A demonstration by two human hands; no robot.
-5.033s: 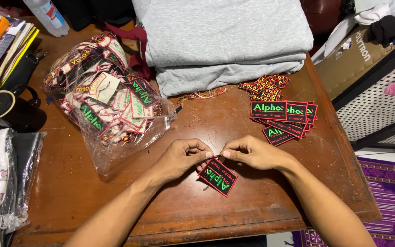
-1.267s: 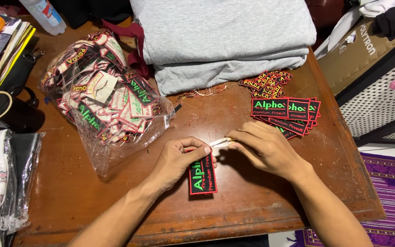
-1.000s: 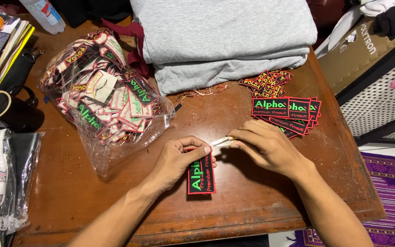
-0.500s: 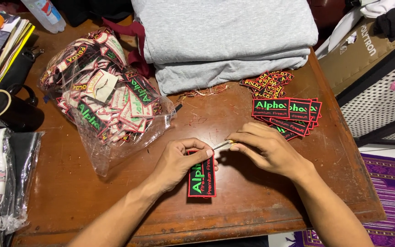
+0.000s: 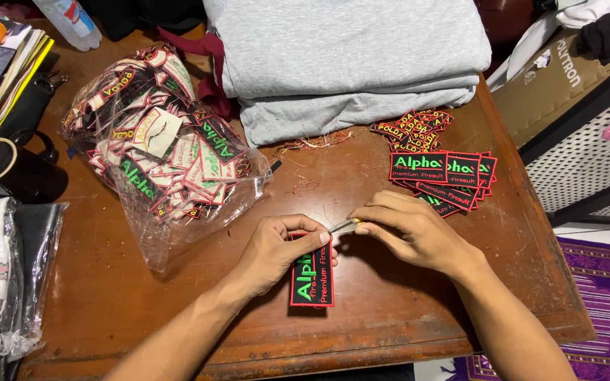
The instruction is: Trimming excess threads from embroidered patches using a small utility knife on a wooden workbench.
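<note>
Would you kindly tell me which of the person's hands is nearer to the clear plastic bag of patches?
Left. The left hand rests on a black patch, just right of the clear plastic bag. The right hand is farther right, beyond the left hand.

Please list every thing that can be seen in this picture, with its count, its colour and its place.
patch: one, black with red border and green lettering, under the left hand
small tool: one, pale metallic, at the patch's top edge
stack of patches: several, black, red and green, right side of table
small patches: a pile, red and yellow, behind the stack
plastic bag of patches: one, clear, left of centre
folded cloth: a stack, grey, far edge
mug: one, black, left edge
table: one, brown wood
left hand: on the patch
right hand: pinching the small tool
</note>
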